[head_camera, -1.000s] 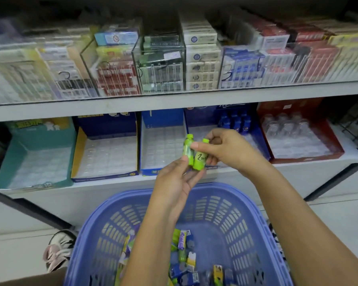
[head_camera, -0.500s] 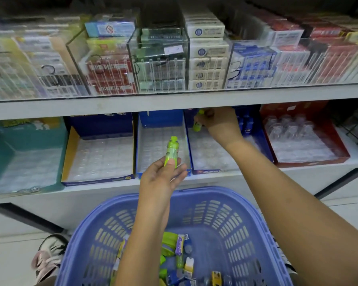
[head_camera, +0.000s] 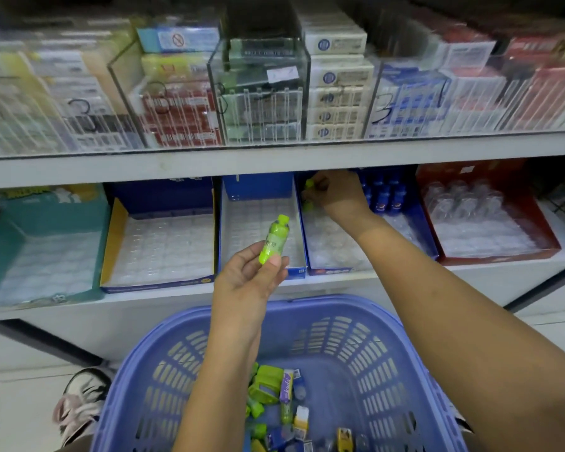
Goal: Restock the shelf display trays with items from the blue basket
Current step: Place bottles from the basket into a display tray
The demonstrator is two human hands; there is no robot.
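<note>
While our left hand [head_camera: 247, 285] hangs over the blue basket [head_camera: 310, 309], its thumb and fingertips pinch the lower end of a small green bottle [head_camera: 274, 238], which tilts its cap toward one o'clock in front of the middle blue tray [head_camera: 258, 187]. Our right hand [head_camera: 338, 197] reaches at one o'clock from there, under the upper shelf [head_camera: 274, 161], into the back of the dark blue tray [head_camera: 330, 271] just beside the middle one; its fingers curl round a second green bottle [head_camera: 309, 194] at that tray's far left corner. Whether that bottle touches the tray floor we cannot tell. At three o'clock of this hand, in the same tray, stand small blue bottles [head_camera: 385, 195]. Farther toward three o'clock sits a red tray [head_camera: 496, 254] with clear bottles [head_camera: 460, 199] at its back; at nine o'clock of the middle tray lie a yellow-sided tray [head_camera: 111, 243] and then a teal tray [head_camera: 0, 249]. The basket, at six o'clock before us, holds a loose heap [head_camera: 268, 384] of small green, blue, purple and yellow goods in its bottom. A shoe [head_camera: 79, 402] shows at eight o'clock on the floor.
</note>
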